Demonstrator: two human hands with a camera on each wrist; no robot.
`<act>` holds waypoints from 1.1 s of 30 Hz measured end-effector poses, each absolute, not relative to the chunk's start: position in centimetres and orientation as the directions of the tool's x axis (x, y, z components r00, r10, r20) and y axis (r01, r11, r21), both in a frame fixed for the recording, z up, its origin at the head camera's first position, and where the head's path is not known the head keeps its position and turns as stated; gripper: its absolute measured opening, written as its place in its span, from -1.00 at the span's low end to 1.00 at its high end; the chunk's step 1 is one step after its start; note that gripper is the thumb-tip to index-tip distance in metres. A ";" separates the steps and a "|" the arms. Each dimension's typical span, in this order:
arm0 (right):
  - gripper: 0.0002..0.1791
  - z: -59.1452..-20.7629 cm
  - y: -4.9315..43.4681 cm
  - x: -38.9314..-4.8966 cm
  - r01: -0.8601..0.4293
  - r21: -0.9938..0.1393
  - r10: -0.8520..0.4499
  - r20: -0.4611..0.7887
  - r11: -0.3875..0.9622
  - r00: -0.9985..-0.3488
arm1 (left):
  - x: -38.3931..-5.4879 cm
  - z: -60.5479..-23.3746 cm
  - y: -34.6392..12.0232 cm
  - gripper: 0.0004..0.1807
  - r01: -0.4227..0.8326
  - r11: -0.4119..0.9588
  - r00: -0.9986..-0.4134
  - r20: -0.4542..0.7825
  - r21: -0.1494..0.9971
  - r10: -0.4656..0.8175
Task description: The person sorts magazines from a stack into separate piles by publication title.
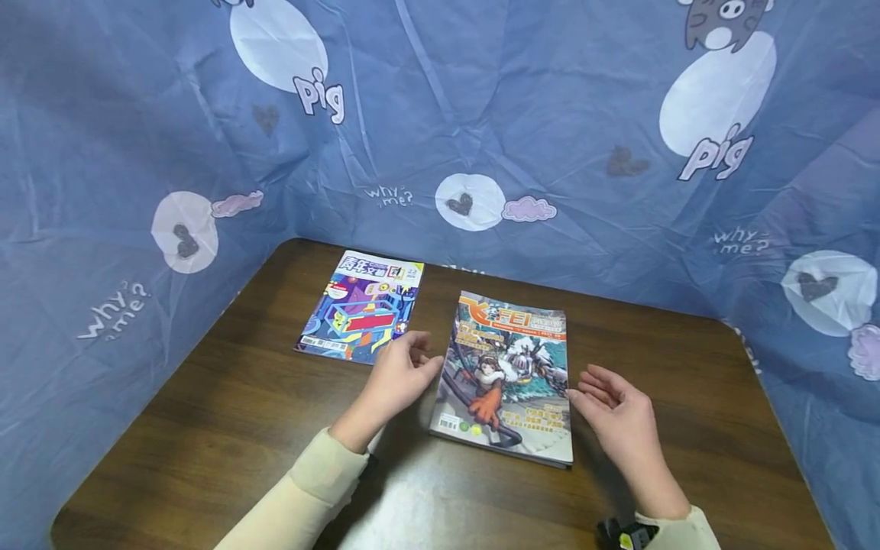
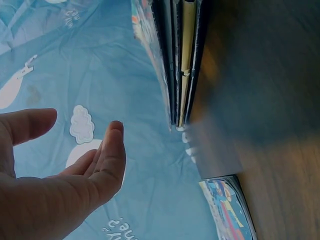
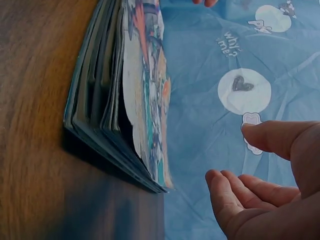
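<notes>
A stack of several magazines (image 1: 509,382), with a comic-style cover and an orange title on top, lies on the table. Its layered edges (image 3: 95,100) show in the right wrist view. Beside its left edge is my left hand (image 1: 402,370), fingers loosely bent and holding nothing; the same hand (image 2: 65,185) appears apart from the stack (image 2: 182,60) in the left wrist view. My right hand (image 1: 619,412) is at the stack's right edge, thumb tip close to the cover. Fingers and thumb of the right hand (image 3: 270,175) are spread apart with nothing between them.
A purple and blue magazine (image 1: 360,309) lies at the back left, partly behind my left hand. The brown wooden table (image 1: 227,412) has rounded corners. Blue patterned cloth (image 1: 385,153) hangs around its back and sides.
</notes>
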State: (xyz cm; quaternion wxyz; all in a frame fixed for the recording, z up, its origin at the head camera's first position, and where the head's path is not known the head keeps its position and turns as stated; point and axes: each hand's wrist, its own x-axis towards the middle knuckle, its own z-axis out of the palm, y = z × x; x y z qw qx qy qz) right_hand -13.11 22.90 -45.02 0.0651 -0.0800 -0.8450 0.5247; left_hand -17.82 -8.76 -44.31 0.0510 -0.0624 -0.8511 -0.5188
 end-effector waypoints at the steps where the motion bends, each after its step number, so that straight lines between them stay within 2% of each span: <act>1: -0.36 -45.1 22.9 -13.1 0.070 -0.900 0.206 0.022 0.431 -0.978 | -17.8 -44.3 -8.7 -0.57 0.162 0.457 -0.987 0.154 0.874 0.056; 15: -0.42 -46.0 22.4 -12.3 0.089 -0.903 0.204 -0.002 0.421 -0.979 | -18.2 -45.1 -8.3 -0.58 0.135 0.468 -0.991 0.117 0.873 0.067; 25: -0.36 -46.2 22.6 -12.2 0.128 -0.864 0.215 -0.024 0.487 -0.976 | -18.6 -45.8 -8.2 -0.59 0.174 0.496 -0.985 0.154 0.851 0.080; 33: -0.39 -46.6 22.7 -13.2 0.160 -0.835 0.241 -0.033 0.527 -0.970 | -19.2 -46.3 -7.9 -0.59 0.140 0.540 -0.990 0.119 0.830 0.074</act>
